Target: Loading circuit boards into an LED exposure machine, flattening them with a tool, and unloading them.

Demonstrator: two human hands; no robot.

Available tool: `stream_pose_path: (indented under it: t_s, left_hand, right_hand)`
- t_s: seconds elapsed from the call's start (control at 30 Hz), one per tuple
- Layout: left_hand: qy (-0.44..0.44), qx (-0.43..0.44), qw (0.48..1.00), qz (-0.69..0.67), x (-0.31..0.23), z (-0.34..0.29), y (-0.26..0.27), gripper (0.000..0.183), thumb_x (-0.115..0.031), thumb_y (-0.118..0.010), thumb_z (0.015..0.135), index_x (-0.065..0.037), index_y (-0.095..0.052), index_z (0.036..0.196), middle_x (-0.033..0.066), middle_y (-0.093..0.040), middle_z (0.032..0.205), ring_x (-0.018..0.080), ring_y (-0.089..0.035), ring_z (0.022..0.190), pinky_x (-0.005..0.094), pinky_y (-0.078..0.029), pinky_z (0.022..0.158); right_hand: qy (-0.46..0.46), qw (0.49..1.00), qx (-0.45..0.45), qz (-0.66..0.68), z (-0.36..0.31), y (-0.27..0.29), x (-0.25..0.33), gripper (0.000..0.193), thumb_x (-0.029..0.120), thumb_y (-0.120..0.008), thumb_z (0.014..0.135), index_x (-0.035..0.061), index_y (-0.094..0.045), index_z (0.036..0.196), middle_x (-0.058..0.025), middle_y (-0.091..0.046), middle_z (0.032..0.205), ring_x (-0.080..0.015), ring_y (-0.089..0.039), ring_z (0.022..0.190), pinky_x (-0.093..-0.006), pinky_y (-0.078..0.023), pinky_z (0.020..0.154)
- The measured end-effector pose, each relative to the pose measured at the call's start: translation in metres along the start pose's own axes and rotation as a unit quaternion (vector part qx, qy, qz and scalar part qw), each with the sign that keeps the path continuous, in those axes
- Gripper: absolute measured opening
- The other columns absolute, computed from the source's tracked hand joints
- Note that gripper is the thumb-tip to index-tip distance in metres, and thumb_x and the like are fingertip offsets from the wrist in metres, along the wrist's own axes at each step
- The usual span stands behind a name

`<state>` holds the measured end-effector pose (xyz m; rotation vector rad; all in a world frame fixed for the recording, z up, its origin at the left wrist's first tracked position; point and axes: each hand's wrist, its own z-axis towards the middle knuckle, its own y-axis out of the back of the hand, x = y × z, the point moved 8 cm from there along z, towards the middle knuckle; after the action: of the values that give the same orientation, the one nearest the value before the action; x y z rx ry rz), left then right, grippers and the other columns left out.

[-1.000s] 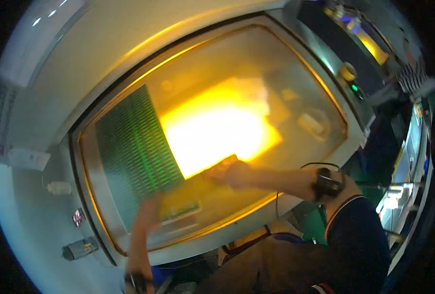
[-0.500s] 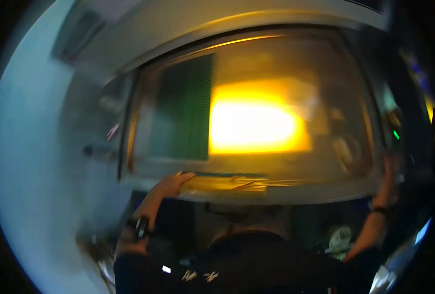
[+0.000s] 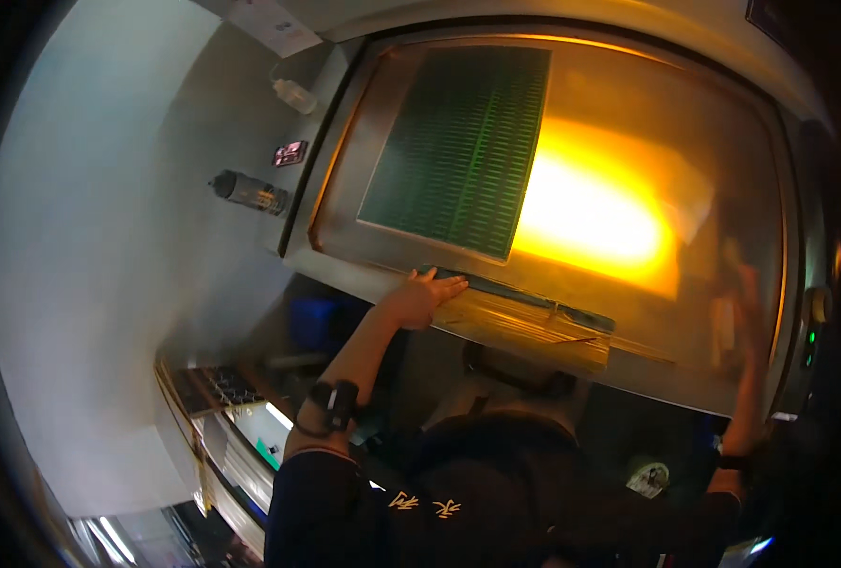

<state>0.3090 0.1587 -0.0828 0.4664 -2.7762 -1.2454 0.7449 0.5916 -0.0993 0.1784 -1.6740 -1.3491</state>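
Observation:
A dark green sheet with rows of fine markings lies on the left half of a broad framed table surface. My left hand rests palm down at the front edge, fingers spread, touching the left end of a yellow tape-covered strip. At the far right, my right hand is over the surface near the frame, smeared by motion. Close to it is a pale, blurred object whose kind I cannot make out. Whether the right hand holds it does not show.
Bright yellow light glows right of the sheet. Left of the frame sit a dark bottle, a phone and a small clear bottle. Green indicator lights mark the right side. Shelving stands at lower left.
The view has turned, so the table appears tilted. My left hand stays on the taped strip. My right hand has moved from the right rim onto the surface.

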Motion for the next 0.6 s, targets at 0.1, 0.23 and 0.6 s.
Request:
stream_pose_path:
  t_s: [0.1, 0.23, 0.6]
  left_hand:
    - [-0.032, -0.009, 0.999, 0.006, 0.016, 0.01, -0.009, 0.093, 0.005, -0.065, 0.073, -0.021, -0.024, 0.153, 0.0003, -0.029, 0.157, 0.0453, -0.029, 0.14, 0.0565, -0.026, 0.114]
    - [-0.029, 0.002, 1.0, -0.002, 0.123, 0.012, -0.005, 0.091, 0.007, -0.064, 0.072, -0.02, -0.028, 0.151, 0.0019, -0.031, 0.156, 0.0454, -0.033, 0.137, 0.0538, -0.028, 0.114]
    - [-0.037, -0.273, 0.961, 0.004, 0.341, 0.282, 0.223, 0.082, -0.002, -0.07, 0.074, -0.021, -0.037, 0.147, 0.0035, -0.039, 0.151, 0.0406, -0.033, 0.137, 0.0578, -0.033, 0.11]
  right_hand:
    - [0.13, 0.953, 0.265, 0.072, 0.003, -0.106, 0.19, 0.069, 0.038, -0.068, 0.084, 0.0081, -0.044, 0.142, -0.0159, -0.044, 0.146, -0.0311, -0.04, 0.136, -0.0417, -0.033, 0.111]
    - [0.314, 0.898, 0.309, -0.014, 0.011, -0.209, 0.357, 0.076, 0.043, -0.07, 0.081, 0.0062, -0.042, 0.142, -0.0192, -0.04, 0.148, -0.0368, -0.036, 0.137, -0.048, -0.028, 0.114]
    - [0.138, 0.97, -0.081, -0.184, 0.393, -0.288, 0.354, 0.048, 0.007, -0.053, 0.083, 0.0107, -0.051, 0.131, -0.0117, -0.054, 0.133, -0.032, -0.049, 0.124, -0.0477, -0.04, 0.106]
